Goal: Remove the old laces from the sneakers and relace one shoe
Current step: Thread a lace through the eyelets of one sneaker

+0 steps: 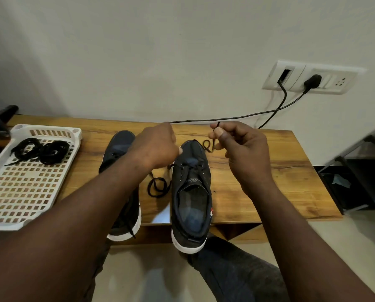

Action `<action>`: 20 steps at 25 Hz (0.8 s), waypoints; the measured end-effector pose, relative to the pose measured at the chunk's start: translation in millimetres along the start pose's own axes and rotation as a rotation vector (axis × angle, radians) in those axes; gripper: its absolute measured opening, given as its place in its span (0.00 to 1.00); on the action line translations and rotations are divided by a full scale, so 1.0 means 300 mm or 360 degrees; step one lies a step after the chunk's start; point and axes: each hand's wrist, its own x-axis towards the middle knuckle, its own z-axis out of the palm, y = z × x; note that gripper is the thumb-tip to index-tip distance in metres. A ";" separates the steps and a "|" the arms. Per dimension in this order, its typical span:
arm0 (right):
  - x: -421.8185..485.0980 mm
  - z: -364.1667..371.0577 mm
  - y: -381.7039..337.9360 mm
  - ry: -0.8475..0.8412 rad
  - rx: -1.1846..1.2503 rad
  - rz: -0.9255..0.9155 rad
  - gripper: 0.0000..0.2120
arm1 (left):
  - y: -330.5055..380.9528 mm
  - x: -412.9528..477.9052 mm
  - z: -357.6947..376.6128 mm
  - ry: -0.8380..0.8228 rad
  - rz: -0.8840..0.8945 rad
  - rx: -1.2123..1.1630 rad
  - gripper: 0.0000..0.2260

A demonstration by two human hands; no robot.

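The navy sneaker [191,192] lies on the desk [258,182], heel over the near edge, with a black lace [157,188] through only its lowest eyelets. The right hand [243,149] has a pinching grip on one end; the left hand [158,147] is curled, its grip apparently closed on the other. Relacing looks barely begun, with the upper eyelets empty. The other sneaker [120,147] lies beside it, mostly hidden. Two lace bundles [40,151], likely the removed ones, lie in the white plastic tray [5,224].
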 end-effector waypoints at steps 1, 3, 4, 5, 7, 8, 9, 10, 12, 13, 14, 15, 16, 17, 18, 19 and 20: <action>0.004 0.003 0.013 0.0037 -0.0102 -0.0007 0.06 | -0.004 -0.009 0.001 -0.0083 -0.0019 0.0016 0.12; 0.006 0.017 0.043 0.0010 -0.0249 0.0024 0.04 | -0.001 -0.027 0.017 -0.0251 -0.0109 -0.0168 0.16; 0.004 0.027 0.058 -0.0053 -0.0288 0.0050 0.04 | 0.004 -0.037 0.031 -0.0327 -0.0155 -0.0223 0.17; 0.003 0.038 0.074 -0.0120 -0.0319 0.0082 0.05 | 0.007 -0.042 0.046 -0.0383 -0.0174 -0.0208 0.19; 0.007 0.057 0.106 -0.0210 -0.0438 0.0153 0.07 | 0.007 -0.049 0.067 -0.0393 -0.0182 -0.0155 0.18; 0.010 0.064 0.120 -0.0259 -0.0539 0.0187 0.07 | 0.004 -0.050 0.069 -0.0357 -0.0178 -0.0177 0.16; 0.011 0.071 0.132 -0.0326 -0.0634 0.0222 0.07 | -0.001 -0.048 0.067 -0.0320 -0.0179 -0.0234 0.14; 0.008 0.080 0.141 -0.0405 -0.0701 0.0263 0.07 | -0.010 -0.043 0.062 -0.0301 -0.0192 -0.0312 0.13; -0.001 0.100 0.145 -0.0532 -0.0759 0.0312 0.08 | -0.039 -0.034 0.052 -0.0348 -0.0259 -0.0476 0.11; -0.002 0.108 0.143 -0.0556 -0.0786 0.0315 0.09 | -0.053 -0.030 0.051 -0.0393 -0.0294 -0.0554 0.10; -0.001 0.113 0.138 -0.0563 -0.0821 0.0310 0.09 | -0.065 -0.029 0.050 -0.0434 -0.0325 -0.0624 0.09; 0.002 0.115 0.132 -0.0571 -0.0855 0.0311 0.09 | -0.074 -0.029 0.052 -0.0460 -0.0347 -0.0680 0.08; 0.005 0.115 0.126 -0.0589 -0.0885 0.0308 0.09 | -0.078 -0.031 0.053 -0.0472 -0.0358 -0.0723 0.06; 0.007 0.115 0.119 -0.0609 -0.0904 0.0304 0.10 | -0.081 -0.032 0.054 -0.0476 -0.0359 -0.0756 0.05; 0.008 0.116 0.114 -0.0626 -0.0921 0.0300 0.10 | -0.084 -0.035 0.055 -0.0475 -0.0357 -0.0782 0.05; 0.006 0.119 0.107 -0.0640 -0.0944 0.0292 0.10 | -0.086 -0.037 0.056 -0.0475 -0.0354 -0.0800 0.05; 0.004 0.125 0.102 -0.0658 -0.0979 0.0277 0.09 | -0.088 -0.039 0.057 -0.0476 -0.0351 -0.0813 0.05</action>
